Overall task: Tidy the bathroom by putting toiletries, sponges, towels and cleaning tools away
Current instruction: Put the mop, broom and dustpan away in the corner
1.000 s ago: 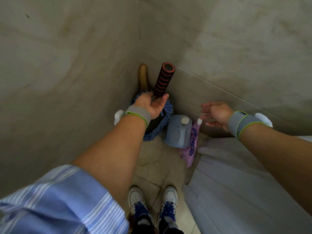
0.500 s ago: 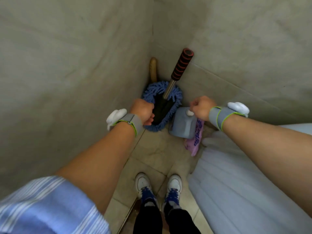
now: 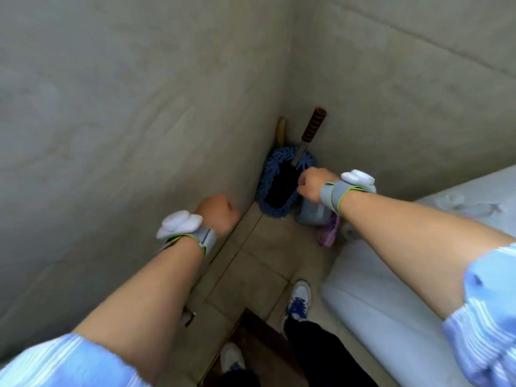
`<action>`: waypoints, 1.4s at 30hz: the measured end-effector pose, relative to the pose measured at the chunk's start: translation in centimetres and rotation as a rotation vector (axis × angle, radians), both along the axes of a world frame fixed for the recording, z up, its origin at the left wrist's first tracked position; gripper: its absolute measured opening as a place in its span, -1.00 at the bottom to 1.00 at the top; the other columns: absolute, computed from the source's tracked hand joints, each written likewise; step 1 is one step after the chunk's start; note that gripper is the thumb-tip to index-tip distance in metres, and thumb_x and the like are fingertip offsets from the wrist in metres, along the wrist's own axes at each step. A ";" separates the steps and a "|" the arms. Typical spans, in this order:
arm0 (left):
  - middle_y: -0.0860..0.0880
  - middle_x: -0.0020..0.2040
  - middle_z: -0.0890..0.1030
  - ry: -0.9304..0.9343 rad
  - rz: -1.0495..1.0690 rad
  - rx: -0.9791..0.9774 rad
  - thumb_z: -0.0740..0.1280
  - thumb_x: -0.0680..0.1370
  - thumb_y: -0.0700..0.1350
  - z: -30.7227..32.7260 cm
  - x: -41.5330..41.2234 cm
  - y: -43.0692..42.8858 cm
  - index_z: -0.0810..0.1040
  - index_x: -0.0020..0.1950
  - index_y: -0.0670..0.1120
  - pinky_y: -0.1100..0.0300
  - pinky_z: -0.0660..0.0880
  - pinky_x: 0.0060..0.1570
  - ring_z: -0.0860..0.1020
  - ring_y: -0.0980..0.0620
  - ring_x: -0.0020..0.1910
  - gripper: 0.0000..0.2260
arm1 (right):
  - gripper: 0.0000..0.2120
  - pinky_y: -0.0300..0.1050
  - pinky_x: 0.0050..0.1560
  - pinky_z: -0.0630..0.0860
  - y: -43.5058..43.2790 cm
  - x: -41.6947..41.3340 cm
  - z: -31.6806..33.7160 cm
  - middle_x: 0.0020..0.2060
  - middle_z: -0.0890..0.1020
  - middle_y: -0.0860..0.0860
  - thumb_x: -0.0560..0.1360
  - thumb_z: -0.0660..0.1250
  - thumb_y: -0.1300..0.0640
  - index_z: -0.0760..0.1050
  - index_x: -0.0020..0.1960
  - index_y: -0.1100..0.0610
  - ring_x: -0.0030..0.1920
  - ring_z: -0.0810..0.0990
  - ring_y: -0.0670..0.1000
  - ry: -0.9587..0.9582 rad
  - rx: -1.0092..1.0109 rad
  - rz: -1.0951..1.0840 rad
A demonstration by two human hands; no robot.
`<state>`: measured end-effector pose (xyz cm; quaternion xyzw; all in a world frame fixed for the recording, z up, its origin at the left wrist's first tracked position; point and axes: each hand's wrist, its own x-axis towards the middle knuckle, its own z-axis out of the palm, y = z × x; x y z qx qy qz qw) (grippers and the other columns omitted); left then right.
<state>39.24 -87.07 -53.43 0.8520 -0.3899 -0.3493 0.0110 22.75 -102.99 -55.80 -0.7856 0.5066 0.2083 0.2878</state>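
A blue fringed mop (image 3: 272, 174) leans upright in the wall corner, its orange-and-black grip (image 3: 314, 124) against the right wall. A wooden stick (image 3: 280, 132) stands behind it. A grey plastic jug (image 3: 310, 215) and a purple pouch (image 3: 328, 233) sit on the floor to the mop's right. My left hand (image 3: 220, 210) is a closed fist by the left wall and holds nothing. My right hand (image 3: 311, 184) hangs with curled fingers over the jug's top and hides its cap; nothing shows in its grasp.
Grey tiled walls close in on the left and behind. A white fixture (image 3: 391, 289) fills the right side. My shoes (image 3: 300, 298) stand on the narrow beige floor tiles (image 3: 265, 263), with a dark threshold (image 3: 251, 336) beside them.
My left hand let go of the mop handle and drew back to the left as a fist. My right hand curled and moved over the jug. The view has pulled back from the corner.
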 end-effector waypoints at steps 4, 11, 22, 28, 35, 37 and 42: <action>-0.20 0.20 0.59 -0.018 -0.018 -0.034 0.24 0.56 -0.07 5.2 0.0 4.4 0.56 0.19 -0.18 0.06 0.48 0.16 0.54 -0.20 0.20 -0.71 | -0.73 -0.03 0.07 0.54 5.1 0.0 5.8 0.09 0.64 0.18 0.48 0.30 0.07 0.60 0.12 0.14 0.09 0.62 0.21 -0.031 -0.041 0.011; -0.19 0.18 0.60 -0.074 -0.148 -0.136 0.26 0.53 -0.06 11.7 -1.5 11.9 0.56 0.16 -0.14 0.06 0.52 0.12 0.56 -0.20 0.16 -0.73 | -0.76 -0.05 0.08 0.51 15.7 -2.7 12.4 0.12 0.64 0.14 0.50 0.29 0.08 0.59 0.12 0.10 0.11 0.60 0.20 -0.050 -0.157 -0.103; -0.17 0.13 0.61 -0.184 -0.483 -0.257 0.29 0.51 -0.06 21.4 -7.5 27.0 0.57 0.09 -0.09 0.09 0.50 0.02 0.56 -0.21 0.11 -0.79 | -0.75 -0.09 0.07 0.48 38.3 -14.1 22.7 0.17 0.61 0.09 0.49 0.27 0.09 0.57 0.15 0.01 0.17 0.58 0.16 -0.029 -0.334 -0.288; -0.16 0.06 0.63 -0.134 -0.637 -0.300 0.30 0.50 -0.09 25.3 -14.9 28.9 0.59 0.03 -0.08 0.11 0.50 -0.05 0.59 -0.20 0.03 -0.84 | -0.69 -0.02 0.12 0.51 45.1 -21.7 25.7 0.17 0.61 0.09 0.48 0.24 0.07 0.54 0.20 0.01 0.17 0.57 0.17 0.034 -0.390 -0.357; -0.19 0.03 0.63 -0.102 -0.906 -0.350 0.27 0.49 -0.13 28.8 -30.8 33.2 0.60 0.01 -0.16 0.08 0.53 -0.08 0.58 -0.19 -0.07 -0.81 | -0.69 -0.01 0.05 0.49 56.4 -36.2 27.4 0.16 0.58 0.09 0.50 0.21 0.06 0.50 0.23 -0.02 0.13 0.57 0.18 0.109 -0.385 -0.560; -0.18 0.01 0.64 -0.105 -0.983 -0.372 0.27 0.49 -0.13 29.3 -35.6 35.0 0.62 0.02 -0.16 0.10 0.52 -0.11 0.56 -0.16 -0.12 -0.79 | -0.70 0.00 0.07 0.49 60.1 -40.3 27.7 0.17 0.58 0.10 0.50 0.21 0.06 0.50 0.21 -0.01 0.14 0.56 0.19 0.133 -0.392 -0.612; -0.14 0.01 0.65 -0.047 -1.232 -0.397 0.28 0.47 -0.10 29.3 -48.0 41.1 0.61 -0.02 -0.10 0.11 0.51 -0.08 0.59 -0.18 0.01 -0.83 | -0.71 -0.01 0.04 0.50 70.9 -49.8 28.7 0.15 0.59 0.11 0.47 0.21 0.05 0.53 0.16 -0.01 0.14 0.58 0.20 0.202 -0.432 -0.790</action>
